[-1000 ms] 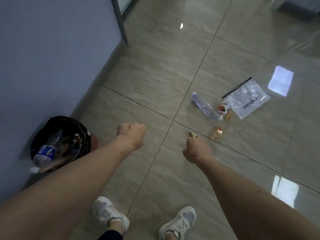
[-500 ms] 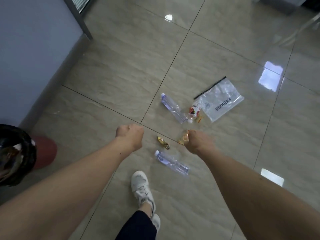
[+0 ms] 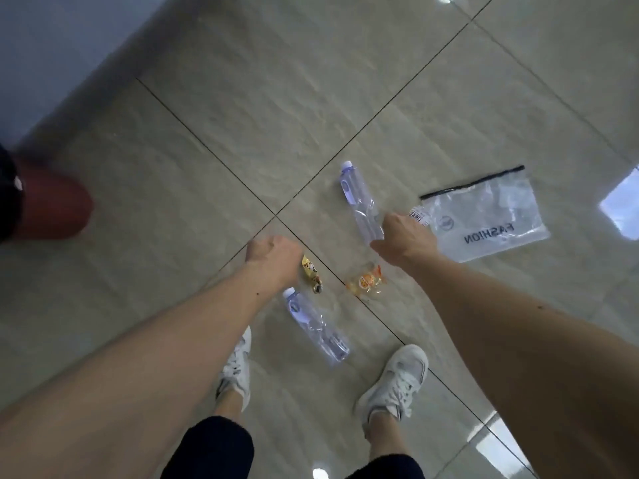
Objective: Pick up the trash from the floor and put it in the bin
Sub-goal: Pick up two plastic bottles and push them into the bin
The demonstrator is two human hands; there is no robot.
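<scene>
Your right hand [image 3: 406, 242] is over the far bottle [image 3: 359, 205], grip curled and empty; your left hand [image 3: 273, 259] is fisted, holding nothing visible. Wrap the bottle's middle so it doesn't roll. The bin [image 3: 52, 205] sits far left.

Both bare forearms reach forward and down from the near edge. The left hand [image 3: 273, 259] is curled into a loose fist, knuckles up, and holds nothing that shows. The right hand [image 3: 404, 242] sits farther and to the right, back of the hand upward, fingers bent downward and hidden; what they hold cannot be told.
</scene>
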